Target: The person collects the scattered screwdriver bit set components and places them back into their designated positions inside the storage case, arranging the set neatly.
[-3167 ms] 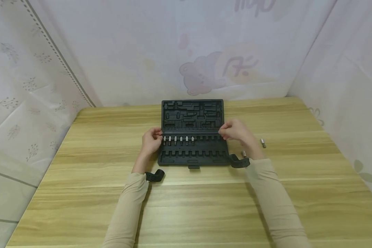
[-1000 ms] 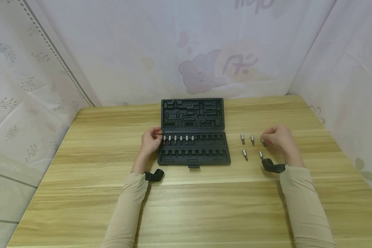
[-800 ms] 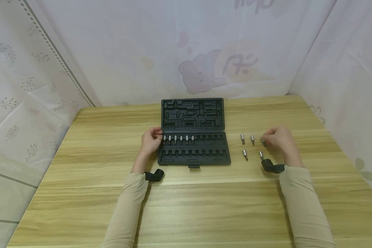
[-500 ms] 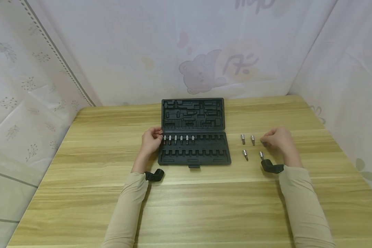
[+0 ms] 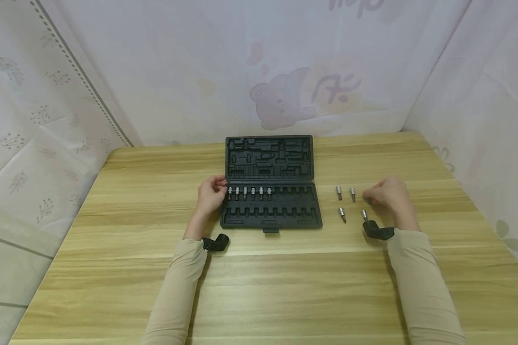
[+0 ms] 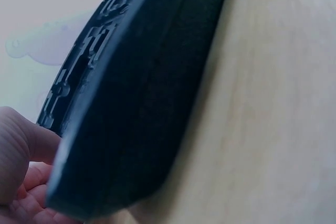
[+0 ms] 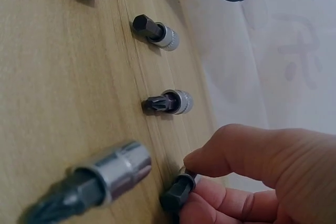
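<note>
My left hand (image 5: 210, 195) holds the left side of an open black plastic tool case (image 5: 250, 204). In the left wrist view the thumb lies against its rim, with the other fingers curled at the corner. Several silver bit sockets (image 5: 253, 193) stand in the left part of the case's upper row. Off to the right, my right hand (image 5: 388, 194) pinches a bit socket (image 7: 178, 193) between thumb and fingers, low at the table. Its dark tip shows in the right wrist view; the fingers partly hide its silver end.
Several bit sockets lie right of the case: two behind, a hex one (image 7: 157, 32) and a fluted one (image 7: 168, 102), and others nearer, including a pointed one (image 5: 342, 214). The wooden table (image 5: 285, 287) meets a patterned cloth (image 5: 177, 72) behind.
From the case's right side, my right hand has moved right to the outer bit socket, and has stayed there with only slight shifts over the last second. The left hand keeps its place.
</note>
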`<state>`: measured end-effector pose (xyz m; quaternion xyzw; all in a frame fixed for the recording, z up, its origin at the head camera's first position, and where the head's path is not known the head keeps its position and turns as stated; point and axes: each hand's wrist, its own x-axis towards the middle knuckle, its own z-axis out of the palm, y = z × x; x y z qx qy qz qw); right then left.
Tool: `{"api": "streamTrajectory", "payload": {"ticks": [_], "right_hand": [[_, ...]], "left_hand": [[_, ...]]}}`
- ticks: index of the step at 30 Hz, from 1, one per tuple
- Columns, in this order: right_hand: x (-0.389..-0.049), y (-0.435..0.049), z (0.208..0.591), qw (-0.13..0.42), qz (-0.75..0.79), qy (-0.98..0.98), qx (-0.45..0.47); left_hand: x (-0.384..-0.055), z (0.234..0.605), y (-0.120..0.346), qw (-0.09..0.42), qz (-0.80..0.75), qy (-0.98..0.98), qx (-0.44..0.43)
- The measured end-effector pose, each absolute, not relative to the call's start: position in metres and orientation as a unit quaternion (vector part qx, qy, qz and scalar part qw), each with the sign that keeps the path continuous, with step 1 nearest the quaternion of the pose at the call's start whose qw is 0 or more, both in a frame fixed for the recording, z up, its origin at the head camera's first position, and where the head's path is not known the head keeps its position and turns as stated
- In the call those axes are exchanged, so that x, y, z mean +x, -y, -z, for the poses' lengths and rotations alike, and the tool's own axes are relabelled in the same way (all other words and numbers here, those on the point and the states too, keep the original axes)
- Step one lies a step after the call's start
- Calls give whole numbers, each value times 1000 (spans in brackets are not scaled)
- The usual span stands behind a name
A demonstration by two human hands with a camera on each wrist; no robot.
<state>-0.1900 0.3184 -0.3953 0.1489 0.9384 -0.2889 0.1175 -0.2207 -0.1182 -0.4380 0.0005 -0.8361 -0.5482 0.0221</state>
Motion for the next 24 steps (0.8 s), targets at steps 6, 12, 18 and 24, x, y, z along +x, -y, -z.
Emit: {"api": "streamTrajectory", "payload": {"ticks": [6,12,18,24], "right_hand": [[-191,-320,395,126,293,-935,154],[-191,-317,392,138,315,-927,148],[-190,-309,388,129,324,-929,126],[-190,-301,384,132,328,-927,123]], "left_hand": [[-221,438,118,23,548,836,1],[-221,439,119,26,545,838,0],[-222,440,119,26,544,838,-4],[-221,440,119,22,552,834,-2]]}}
